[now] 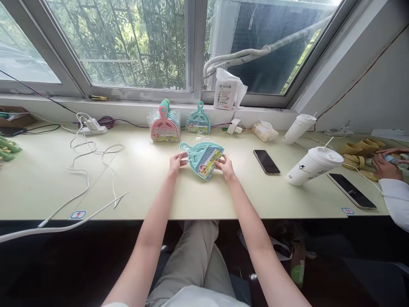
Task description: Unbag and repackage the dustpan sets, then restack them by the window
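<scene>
A teal mini dustpan-and-brush set (202, 158) in a clear wrapper lies tilted on the pale table (140, 187) in front of me. My left hand (177, 162) pinches its left edge near the handle. My right hand (225, 165) grips its right edge by the printed label. Behind it, a stack of wrapped pink and teal dustpan sets (164, 127) leans against the window ledge, with another teal set (198, 121) standing beside it.
White cables (92, 157) and a power strip (93, 127) lie at left. A phone (266, 161), two white lidded cups (313, 165) (299, 128), another phone (351, 190), and a tissue pack (263, 131) are at right. Another person's hands (386, 164) work by yellow items at far right.
</scene>
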The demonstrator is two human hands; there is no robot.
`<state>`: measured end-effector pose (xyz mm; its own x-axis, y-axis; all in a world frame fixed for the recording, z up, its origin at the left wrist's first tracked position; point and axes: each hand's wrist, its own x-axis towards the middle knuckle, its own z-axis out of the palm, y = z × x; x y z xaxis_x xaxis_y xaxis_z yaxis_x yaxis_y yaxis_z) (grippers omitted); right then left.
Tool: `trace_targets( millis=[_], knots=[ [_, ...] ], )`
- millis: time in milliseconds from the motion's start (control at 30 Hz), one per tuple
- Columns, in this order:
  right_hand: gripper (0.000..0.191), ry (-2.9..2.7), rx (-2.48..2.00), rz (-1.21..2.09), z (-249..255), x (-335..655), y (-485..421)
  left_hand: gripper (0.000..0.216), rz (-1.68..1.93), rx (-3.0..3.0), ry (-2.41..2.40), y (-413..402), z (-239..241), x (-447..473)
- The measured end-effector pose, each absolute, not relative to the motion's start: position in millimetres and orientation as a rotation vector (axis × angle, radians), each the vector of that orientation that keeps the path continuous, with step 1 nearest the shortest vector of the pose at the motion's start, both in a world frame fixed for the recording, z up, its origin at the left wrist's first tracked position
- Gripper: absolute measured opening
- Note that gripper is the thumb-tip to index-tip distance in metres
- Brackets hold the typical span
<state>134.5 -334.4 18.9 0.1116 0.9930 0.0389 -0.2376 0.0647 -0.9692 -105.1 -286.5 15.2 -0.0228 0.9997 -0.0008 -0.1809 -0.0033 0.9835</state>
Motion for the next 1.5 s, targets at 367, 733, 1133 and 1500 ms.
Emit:
trace_targets(
  millis=[367, 733, 1133, 1500],
  knots=[
    [0.050, -1.112, -1.041, 1.255, 24.7, 134.7, -341.7, 0.042, 1.644, 1.451, 1.614, -293.5, 30.3, -110.8],
    [0.047, -1.244, -1.014, 1.369, 29.1, 139.1, -343.4, 0.021, 1.523, 1.409, 1.558, -270.5, 14.6, -126.5],
    [0.034, -0.734, -1.002, 1.160, 11.6, 156.2, -329.6, 0.060, 1.854, 0.857, 2.457, -289.8, 31.8, -163.0],
    [0.032, -0.761, -0.941, 1.265, 14.1, 143.7, -331.7, 0.048, 1.103, 1.350, 1.092, -303.0, 17.5, -65.9]
  ],
)
